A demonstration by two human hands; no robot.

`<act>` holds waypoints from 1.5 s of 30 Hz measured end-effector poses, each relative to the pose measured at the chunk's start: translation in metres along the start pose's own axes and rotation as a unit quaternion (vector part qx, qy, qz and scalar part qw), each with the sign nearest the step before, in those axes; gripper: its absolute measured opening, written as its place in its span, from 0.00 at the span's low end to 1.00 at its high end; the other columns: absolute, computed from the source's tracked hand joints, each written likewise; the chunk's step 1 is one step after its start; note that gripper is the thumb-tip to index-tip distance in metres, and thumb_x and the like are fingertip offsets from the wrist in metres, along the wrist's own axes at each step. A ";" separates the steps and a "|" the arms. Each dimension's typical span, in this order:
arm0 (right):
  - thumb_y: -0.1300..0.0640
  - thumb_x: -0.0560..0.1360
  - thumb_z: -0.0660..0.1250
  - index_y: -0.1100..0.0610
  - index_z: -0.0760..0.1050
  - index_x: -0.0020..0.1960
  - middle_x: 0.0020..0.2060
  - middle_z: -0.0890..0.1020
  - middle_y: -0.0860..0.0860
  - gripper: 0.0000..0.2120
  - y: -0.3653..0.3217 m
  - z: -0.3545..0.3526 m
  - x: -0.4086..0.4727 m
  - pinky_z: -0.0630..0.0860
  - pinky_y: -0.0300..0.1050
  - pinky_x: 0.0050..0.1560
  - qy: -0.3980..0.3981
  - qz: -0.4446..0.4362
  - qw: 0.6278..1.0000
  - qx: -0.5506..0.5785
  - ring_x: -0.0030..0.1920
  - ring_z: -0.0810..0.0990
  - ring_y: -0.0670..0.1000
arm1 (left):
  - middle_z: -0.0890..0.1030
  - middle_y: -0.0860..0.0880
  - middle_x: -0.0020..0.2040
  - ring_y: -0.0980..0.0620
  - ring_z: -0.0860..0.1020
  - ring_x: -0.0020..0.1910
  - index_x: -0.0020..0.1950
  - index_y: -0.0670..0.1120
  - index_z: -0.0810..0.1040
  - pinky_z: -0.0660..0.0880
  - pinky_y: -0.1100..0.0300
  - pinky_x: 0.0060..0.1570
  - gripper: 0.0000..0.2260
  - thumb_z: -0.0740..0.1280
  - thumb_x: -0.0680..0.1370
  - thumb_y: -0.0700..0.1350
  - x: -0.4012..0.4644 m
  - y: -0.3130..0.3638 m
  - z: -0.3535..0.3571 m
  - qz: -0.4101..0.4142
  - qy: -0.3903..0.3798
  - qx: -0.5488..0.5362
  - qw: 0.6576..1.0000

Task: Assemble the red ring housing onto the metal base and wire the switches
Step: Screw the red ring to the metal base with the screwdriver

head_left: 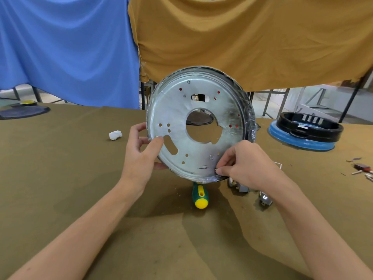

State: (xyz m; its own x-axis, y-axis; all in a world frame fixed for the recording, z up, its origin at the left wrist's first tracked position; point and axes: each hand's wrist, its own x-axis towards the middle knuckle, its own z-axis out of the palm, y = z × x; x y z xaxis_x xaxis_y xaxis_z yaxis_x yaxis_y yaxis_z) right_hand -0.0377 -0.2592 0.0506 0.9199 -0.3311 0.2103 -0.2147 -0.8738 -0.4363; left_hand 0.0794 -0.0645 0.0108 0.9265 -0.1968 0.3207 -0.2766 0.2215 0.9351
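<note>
Two hands hold the base (193,126) tilted up off the table (80,178), likely to inspect its holes: left hand (141,150) grips the left rim, right hand (240,164) pinches the lower edge. Below lie a screwdriver (200,196) and switches (264,199). Red shows through holes, suggesting the housing sits behind.

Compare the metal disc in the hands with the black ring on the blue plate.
The metal disc is silvery, flat and pierced with holes; the black ring is dark with a tall wall. The disc is held up, tilted, by the left hand and right hand; the ring lies on a blue plate. Both are round with open centres.
</note>
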 end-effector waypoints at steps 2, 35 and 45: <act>0.55 0.71 0.76 0.48 0.84 0.35 0.30 0.83 0.44 0.07 0.000 0.001 0.000 0.78 0.40 0.37 0.000 0.000 1.000 -0.009 0.35 0.81 0.44 | 0.77 0.34 0.57 0.43 0.83 0.46 0.63 0.51 0.72 0.80 0.53 0.32 0.21 0.68 0.71 0.50 0.000 0.000 0.000 0.000 0.000 0.000 1.000; 0.56 0.70 0.77 0.49 0.83 0.35 0.31 0.83 0.44 0.06 0.001 0.021 0.004 0.77 0.40 0.38 0.051 0.024 0.998 0.032 0.35 0.80 0.44 | 0.78 0.32 0.54 0.44 0.83 0.42 0.57 0.52 0.73 0.80 0.53 0.31 0.16 0.69 0.70 0.49 0.002 -0.003 -0.004 0.004 -0.003 -0.001 1.000; 0.55 0.72 0.75 0.52 0.83 0.38 0.31 0.80 0.44 0.05 -0.001 0.023 -0.002 0.70 0.36 0.33 0.045 0.011 0.999 -0.023 0.37 0.79 0.46 | 0.79 0.36 0.56 0.42 0.84 0.46 0.59 0.55 0.73 0.80 0.51 0.32 0.18 0.69 0.70 0.51 0.000 -0.003 -0.002 -0.001 -0.006 -0.001 1.000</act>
State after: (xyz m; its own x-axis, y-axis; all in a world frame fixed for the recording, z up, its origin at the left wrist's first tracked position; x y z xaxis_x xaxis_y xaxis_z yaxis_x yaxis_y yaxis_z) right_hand -0.0314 -0.2492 0.0305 0.8819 -0.3793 0.2799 -0.2517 -0.8809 -0.4007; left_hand 0.0809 -0.0637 0.0076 0.9240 -0.2088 0.3202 -0.2738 0.2232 0.9355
